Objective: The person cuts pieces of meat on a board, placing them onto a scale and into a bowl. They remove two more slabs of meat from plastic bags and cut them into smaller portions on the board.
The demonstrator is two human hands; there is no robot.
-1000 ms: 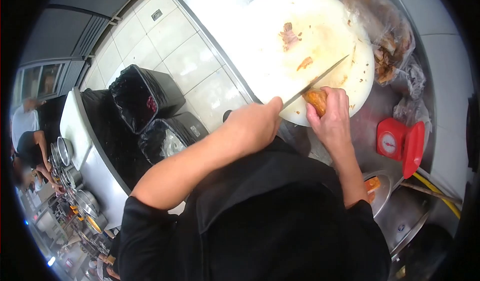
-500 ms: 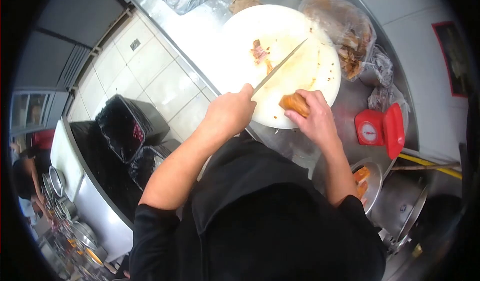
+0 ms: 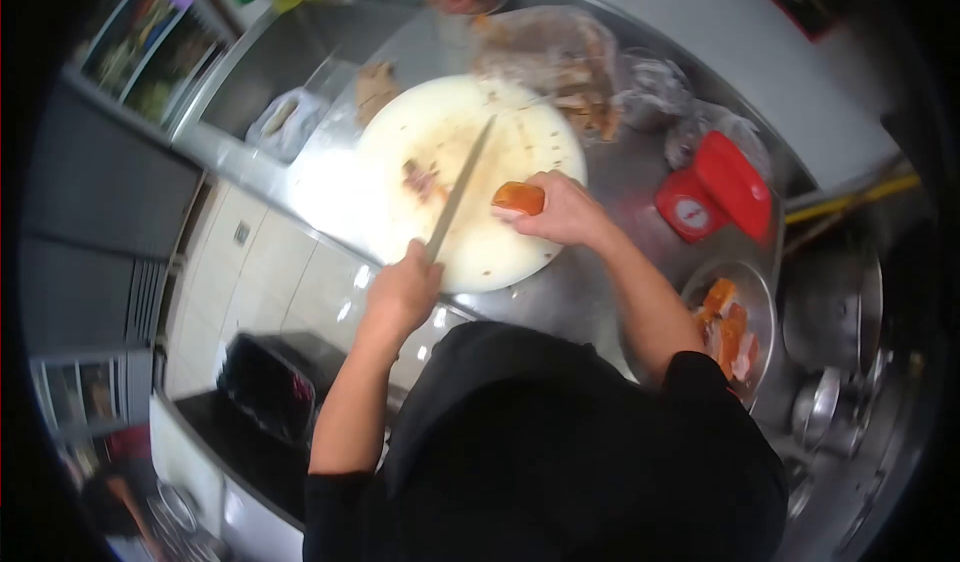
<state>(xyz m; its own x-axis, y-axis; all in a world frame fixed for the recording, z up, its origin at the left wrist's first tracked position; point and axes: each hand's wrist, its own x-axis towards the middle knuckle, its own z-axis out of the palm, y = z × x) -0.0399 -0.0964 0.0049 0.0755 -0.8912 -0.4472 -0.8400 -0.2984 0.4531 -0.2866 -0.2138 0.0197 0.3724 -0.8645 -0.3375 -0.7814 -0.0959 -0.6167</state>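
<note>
My left hand (image 3: 405,287) is closed round the handle of a long knife (image 3: 462,182), whose blade points away from me across a round white cutting board (image 3: 475,257). In my right hand (image 3: 565,210) is a block of meat with browned orange skin (image 3: 518,199), gripped between thumb and fingers. The skin side faces up, to the right of the blade and over the board's right half. Left of the blade lie small meat scraps (image 3: 422,178), with crumbs scattered about the board.
A metal bowl (image 3: 768,332) with several browned meat pieces stands at my right, below a red dial scale (image 3: 690,207). Behind the board are a plastic bag of meat (image 3: 550,52) and a brown paper piece (image 3: 375,92). A black-lined bin (image 3: 265,387) stands on the floor at left.
My view has turned, so the board now sits further left and lower. The meat in my right hand has moved inward from the board's near edge. The knife stays in my left hand.
</note>
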